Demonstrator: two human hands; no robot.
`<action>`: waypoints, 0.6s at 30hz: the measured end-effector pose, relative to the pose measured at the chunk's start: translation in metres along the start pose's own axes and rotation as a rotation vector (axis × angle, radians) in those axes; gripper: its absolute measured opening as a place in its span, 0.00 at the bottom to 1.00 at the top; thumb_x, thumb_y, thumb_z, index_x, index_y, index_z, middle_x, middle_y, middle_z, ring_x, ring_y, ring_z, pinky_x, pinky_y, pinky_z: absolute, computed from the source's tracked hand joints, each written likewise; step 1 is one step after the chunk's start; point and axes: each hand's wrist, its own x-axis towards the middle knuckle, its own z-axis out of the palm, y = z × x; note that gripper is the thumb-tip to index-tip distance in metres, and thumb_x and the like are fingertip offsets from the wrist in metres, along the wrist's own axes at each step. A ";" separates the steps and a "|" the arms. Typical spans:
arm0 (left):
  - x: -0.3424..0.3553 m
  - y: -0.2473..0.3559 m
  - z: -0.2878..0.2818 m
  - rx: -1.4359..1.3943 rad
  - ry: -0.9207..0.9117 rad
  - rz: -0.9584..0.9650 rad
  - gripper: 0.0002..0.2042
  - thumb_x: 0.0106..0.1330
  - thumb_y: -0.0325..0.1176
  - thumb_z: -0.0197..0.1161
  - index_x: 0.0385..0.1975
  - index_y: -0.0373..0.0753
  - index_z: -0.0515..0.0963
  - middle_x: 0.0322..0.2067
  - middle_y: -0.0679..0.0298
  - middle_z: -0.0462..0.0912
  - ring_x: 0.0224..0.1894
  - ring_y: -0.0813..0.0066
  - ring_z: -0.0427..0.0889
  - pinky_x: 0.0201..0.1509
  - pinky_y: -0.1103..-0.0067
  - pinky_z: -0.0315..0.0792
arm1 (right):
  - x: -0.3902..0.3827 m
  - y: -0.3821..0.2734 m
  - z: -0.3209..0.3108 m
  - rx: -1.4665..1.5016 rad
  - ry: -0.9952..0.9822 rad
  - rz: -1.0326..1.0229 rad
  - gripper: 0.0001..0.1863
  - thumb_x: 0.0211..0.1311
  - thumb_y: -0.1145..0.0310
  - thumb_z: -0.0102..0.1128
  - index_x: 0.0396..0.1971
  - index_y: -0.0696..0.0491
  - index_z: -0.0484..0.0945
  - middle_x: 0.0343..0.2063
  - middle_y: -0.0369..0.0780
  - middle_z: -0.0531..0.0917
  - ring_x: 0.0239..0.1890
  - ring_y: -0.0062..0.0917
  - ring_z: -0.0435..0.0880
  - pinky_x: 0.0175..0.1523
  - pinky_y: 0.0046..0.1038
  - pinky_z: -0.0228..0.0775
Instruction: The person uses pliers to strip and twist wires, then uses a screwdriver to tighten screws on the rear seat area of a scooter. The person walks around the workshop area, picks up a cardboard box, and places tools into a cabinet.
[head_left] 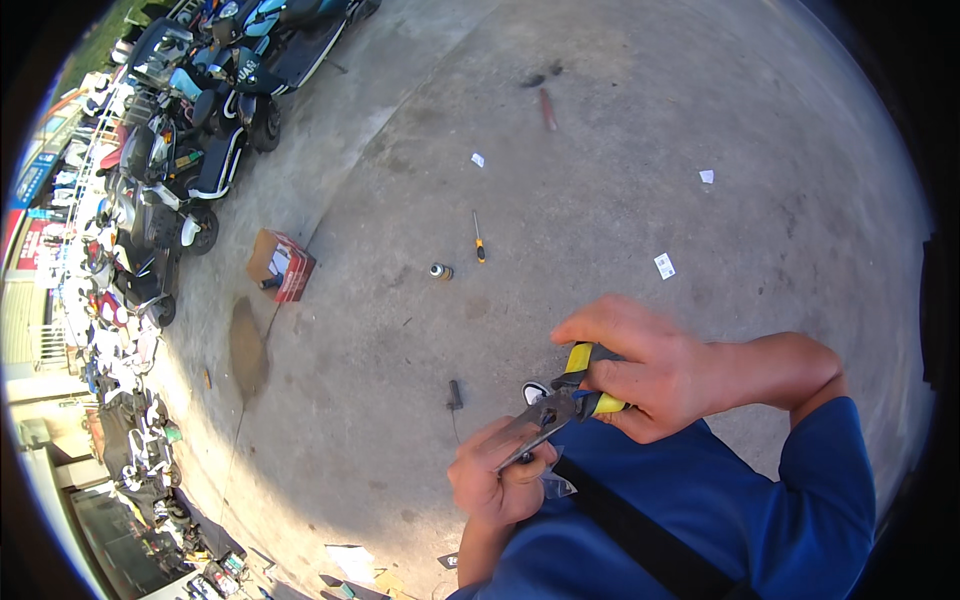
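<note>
— Between the two hands, what is being worked on?

— Steel pliers with yellow and blue rubber grips [572,396]. The right hand [650,370] is clenched round the grips, fingers wrapped over the top one. The steel nose slants down and away from it into the left hand [497,478].

— And the left hand?

— It is closed into a fist just under the nose of the pliers, touching it. Something small is pinched there, with a scrap of clear plastic film [558,487] showing beside its knuckles, but what it holds is too small to tell.

— Around the hands?

— Just beyond the right hand's fingers a black-and-white shoe tip [533,390] shows. A little beyond the left hand lies a short black cylindrical handle with a thin wire [455,395] on the grey concrete ground [620,180]. Below both hands are the person's blue sleeves and a black strap [640,530].

— Farther out?

— Well beyond the hands, a small dark metal can [440,271] stands near a screwdriver with an orange handle [479,240]. Off to the left of the left hand sits an open red cardboard box [282,265], and past it a row of parked motor scooters [180,180]. White paper scraps [664,265] lie far beyond the right hand.
</note>
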 end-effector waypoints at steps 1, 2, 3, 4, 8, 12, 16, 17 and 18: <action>0.000 0.000 0.003 -0.007 0.026 -0.039 0.03 0.67 0.17 0.61 0.36 0.30 0.74 0.22 0.54 0.83 0.22 0.64 0.83 0.28 0.73 0.79 | 0.000 0.000 0.000 -0.021 -0.004 -0.028 0.12 0.42 0.73 0.71 0.27 0.60 0.79 0.48 0.54 0.80 0.50 0.46 0.82 0.53 0.45 0.76; 0.001 0.001 0.007 -0.014 0.052 -0.076 0.02 0.68 0.19 0.59 0.35 0.31 0.73 0.21 0.54 0.82 0.21 0.66 0.81 0.28 0.73 0.78 | 0.000 0.001 0.001 -0.053 0.001 -0.065 0.12 0.43 0.72 0.71 0.27 0.61 0.79 0.50 0.54 0.80 0.52 0.47 0.81 0.55 0.46 0.75; 0.001 0.000 0.010 -0.044 0.068 -0.102 0.01 0.69 0.20 0.58 0.35 0.31 0.73 0.20 0.55 0.81 0.20 0.69 0.79 0.29 0.74 0.77 | 0.000 0.001 0.001 -0.075 -0.005 -0.088 0.12 0.44 0.71 0.70 0.27 0.61 0.79 0.51 0.55 0.79 0.54 0.48 0.80 0.58 0.48 0.73; 0.004 -0.001 0.011 -0.012 0.049 -0.070 0.01 0.69 0.20 0.58 0.34 0.31 0.73 0.20 0.55 0.81 0.20 0.69 0.79 0.29 0.73 0.77 | 0.001 0.002 0.000 -0.084 -0.014 -0.099 0.13 0.44 0.70 0.70 0.27 0.62 0.80 0.52 0.55 0.79 0.56 0.49 0.79 0.61 0.49 0.71; 0.010 -0.004 0.015 0.003 -0.016 -0.026 0.04 0.67 0.22 0.63 0.33 0.32 0.75 0.22 0.56 0.83 0.21 0.70 0.81 0.29 0.74 0.77 | 0.002 0.008 -0.007 -0.112 -0.009 -0.154 0.13 0.45 0.69 0.69 0.26 0.63 0.79 0.52 0.56 0.79 0.54 0.48 0.81 0.59 0.51 0.73; 0.011 -0.005 0.022 -0.063 -0.047 -0.067 0.11 0.58 0.25 0.73 0.33 0.33 0.75 0.25 0.55 0.85 0.22 0.70 0.83 0.29 0.75 0.77 | 0.006 0.012 -0.015 -0.080 -0.013 -0.184 0.14 0.42 0.71 0.72 0.25 0.64 0.79 0.54 0.59 0.78 0.53 0.51 0.82 0.56 0.54 0.74; 0.020 -0.008 0.025 0.019 -0.118 -0.066 0.16 0.53 0.26 0.79 0.31 0.35 0.73 0.28 0.53 0.85 0.23 0.70 0.83 0.28 0.76 0.76 | 0.008 0.018 -0.019 -0.096 0.002 -0.206 0.12 0.43 0.72 0.71 0.24 0.64 0.79 0.51 0.58 0.80 0.52 0.50 0.83 0.57 0.54 0.74; 0.022 -0.008 0.027 -0.017 -0.140 -0.078 0.16 0.56 0.27 0.77 0.30 0.35 0.72 0.28 0.52 0.84 0.22 0.70 0.82 0.26 0.76 0.75 | 0.008 0.020 -0.021 -0.100 0.007 -0.212 0.12 0.42 0.72 0.71 0.24 0.63 0.78 0.50 0.58 0.80 0.51 0.50 0.83 0.56 0.54 0.74; 0.024 -0.006 0.029 -0.087 -0.170 -0.111 0.15 0.59 0.28 0.76 0.29 0.35 0.71 0.28 0.51 0.83 0.21 0.69 0.81 0.24 0.76 0.74 | 0.008 0.022 -0.022 -0.104 0.012 -0.219 0.12 0.41 0.72 0.70 0.23 0.63 0.78 0.50 0.57 0.81 0.50 0.49 0.83 0.56 0.53 0.75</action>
